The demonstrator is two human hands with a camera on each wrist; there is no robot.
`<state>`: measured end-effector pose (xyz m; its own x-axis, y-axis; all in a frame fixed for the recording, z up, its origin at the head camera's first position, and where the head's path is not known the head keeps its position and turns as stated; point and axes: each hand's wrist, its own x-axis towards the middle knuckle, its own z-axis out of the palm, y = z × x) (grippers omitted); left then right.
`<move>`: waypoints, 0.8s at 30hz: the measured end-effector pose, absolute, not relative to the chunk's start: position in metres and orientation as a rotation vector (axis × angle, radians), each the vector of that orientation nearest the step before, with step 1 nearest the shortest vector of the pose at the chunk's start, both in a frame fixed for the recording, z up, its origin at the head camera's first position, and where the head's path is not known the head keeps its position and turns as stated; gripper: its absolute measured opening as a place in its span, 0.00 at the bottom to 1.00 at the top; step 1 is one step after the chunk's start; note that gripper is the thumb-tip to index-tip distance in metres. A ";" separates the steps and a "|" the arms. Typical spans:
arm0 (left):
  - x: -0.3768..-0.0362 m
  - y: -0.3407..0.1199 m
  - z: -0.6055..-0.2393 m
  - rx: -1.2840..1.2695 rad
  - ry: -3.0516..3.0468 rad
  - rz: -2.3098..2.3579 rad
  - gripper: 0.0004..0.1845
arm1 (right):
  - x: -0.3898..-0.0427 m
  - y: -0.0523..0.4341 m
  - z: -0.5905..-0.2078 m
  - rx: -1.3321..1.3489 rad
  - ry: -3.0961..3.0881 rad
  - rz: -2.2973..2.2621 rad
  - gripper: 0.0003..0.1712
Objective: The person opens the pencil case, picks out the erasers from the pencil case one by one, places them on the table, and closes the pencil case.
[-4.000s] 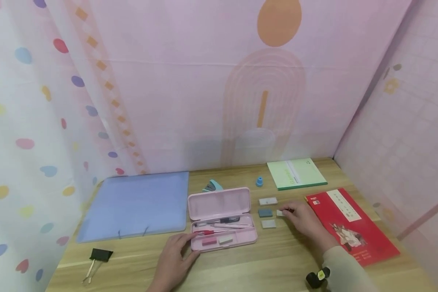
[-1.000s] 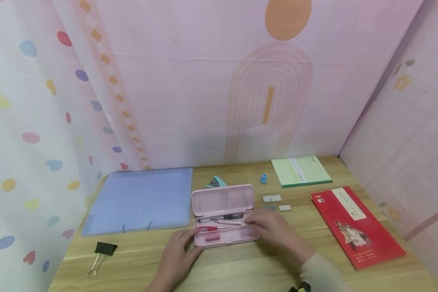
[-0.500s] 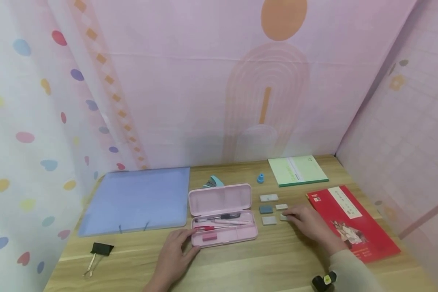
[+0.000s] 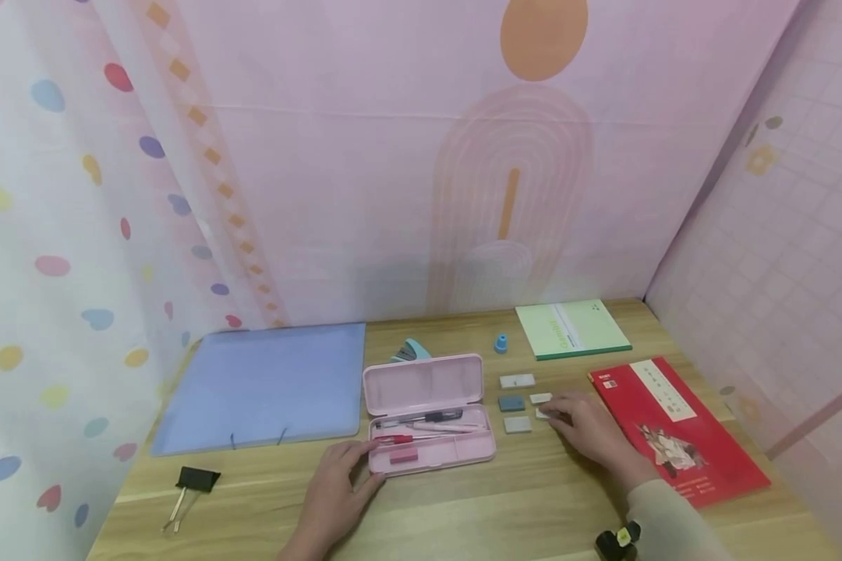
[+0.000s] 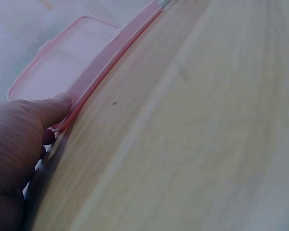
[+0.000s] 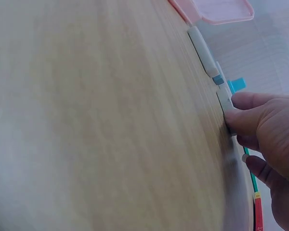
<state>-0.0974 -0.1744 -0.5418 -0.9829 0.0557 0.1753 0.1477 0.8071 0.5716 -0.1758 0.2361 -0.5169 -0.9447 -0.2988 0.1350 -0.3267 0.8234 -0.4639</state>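
Observation:
In the head view, a pink pencil case (image 4: 431, 471) lies with its lid raised. A black pen (image 4: 438, 417), a pale pen (image 4: 449, 427), a red pen (image 4: 396, 440) and a pink eraser (image 4: 403, 455) lie inside. My left hand (image 4: 333, 495) holds the case's left end, thumb at the front corner in the left wrist view. My right hand (image 4: 592, 428) pinches a white eraser (image 6: 225, 102) on the table, fingers partly covering it. Beside it lie a small white eraser (image 4: 541, 398), a blue-grey eraser (image 4: 511, 403) and two more white erasers, one nearer (image 4: 517, 425), one farther (image 4: 517, 381).
A blue folder (image 4: 267, 389) lies left, with a black binder clip (image 4: 198, 478) before it. Behind the case are a teal stapler (image 4: 411, 351) and a small blue cone-shaped object (image 4: 501, 343). A green notebook (image 4: 571, 329) and red book (image 4: 677, 432) lie right.
The white eraser has left the case's front compartment; my right hand has moved from the case to the right, setting it among the other erasers. My left hand stays at the case.

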 end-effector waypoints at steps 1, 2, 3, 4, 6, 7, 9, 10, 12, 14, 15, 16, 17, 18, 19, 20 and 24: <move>-0.097 -0.174 -0.542 -0.162 -2.842 -0.918 0.25 | -0.176 0.236 -0.517 0.503 -2.948 0.761 0.18; -0.097 -0.174 -0.542 -0.163 -2.841 -0.918 0.25 | -0.176 0.237 -0.518 0.498 -2.951 0.761 0.18; -0.097 -0.175 -0.542 -0.167 -2.838 -0.917 0.25 | -0.176 0.237 -0.518 0.494 -2.952 0.759 0.18; -0.097 -0.175 -0.542 -0.170 -2.836 -0.916 0.25 | -0.176 0.237 -0.519 0.494 -2.953 0.756 0.18; -0.097 -0.175 -0.543 -0.174 -2.832 -0.916 0.25 | -0.176 0.237 -0.519 0.490 -2.952 0.751 0.18; -0.097 -0.175 -0.543 -0.176 -2.831 -0.915 0.25 | -0.176 0.237 -0.520 0.486 -2.951 0.749 0.19; -0.097 -0.175 -0.543 -0.176 -2.831 -0.916 0.25 | -0.176 0.237 -0.520 0.482 -2.948 0.748 0.19; -0.097 -0.175 -0.542 -0.173 -2.833 -0.916 0.25 | -0.175 0.237 -0.520 0.478 -2.949 0.747 0.18; -0.097 -0.175 -0.542 -0.169 -2.836 -0.916 0.25 | -0.175 0.236 -0.521 0.470 -2.947 0.753 0.18; -0.097 -0.175 -0.541 -0.168 -2.835 -0.914 0.26 | -0.175 0.236 -0.520 0.465 -2.941 0.759 0.18; -0.097 -0.175 -0.541 -0.170 -2.833 -0.914 0.26 | -0.175 0.235 -0.520 0.460 -2.939 0.762 0.18; -0.097 -0.174 -0.540 -0.171 -2.832 -0.911 0.26 | -0.175 0.235 -0.520 0.456 -2.937 0.762 0.18; -0.098 -0.174 -0.540 -0.172 -2.830 -0.910 0.26 | -0.175 0.235 -0.521 0.453 -2.933 0.765 0.18; -0.098 -0.174 -0.540 -0.173 -2.828 -0.911 0.26 | -0.175 0.235 -0.521 0.448 -2.933 0.765 0.18; -0.098 -0.175 -0.541 -0.173 -2.827 -0.912 0.26 | -0.176 0.235 -0.521 0.441 -2.934 0.769 0.17; -0.098 -0.175 -0.541 -0.173 -2.827 -0.913 0.26 | -0.176 0.235 -0.521 0.434 -2.937 0.771 0.17; -0.098 -0.175 -0.542 -0.173 -2.830 -0.920 0.26 | -0.176 0.235 -0.523 0.401 -2.952 0.780 0.17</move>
<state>-0.0976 -0.1751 -0.5417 -0.9804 0.0603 0.1877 0.1591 0.8041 0.5728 -0.1762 0.2347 -0.5226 -0.9642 -0.2336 0.1256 -0.2651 0.8379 -0.4770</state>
